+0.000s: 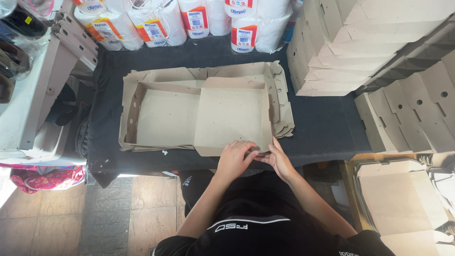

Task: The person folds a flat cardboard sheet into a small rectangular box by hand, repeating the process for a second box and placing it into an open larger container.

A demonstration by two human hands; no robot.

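Observation:
A brown cardboard box blank (199, 116) lies half-folded on top of a stack of flat blanks (279, 102), on a black-covered table (327, 128). Its left half has raised side walls; its right half has its walls partly up. My left hand (236, 159) and my right hand (277, 159) meet at the near right corner of the box. Both pinch the cardboard flap at that corner, fingers curled over the edge.
Stacks of folded cardboard boxes (360, 42) rise at the back right, with more flat blanks (412, 114) to the right and lower right (403, 199). Wrapped paper rolls (156, 23) line the back edge. White shelving (28, 95) stands on the left. Tiled floor lies below.

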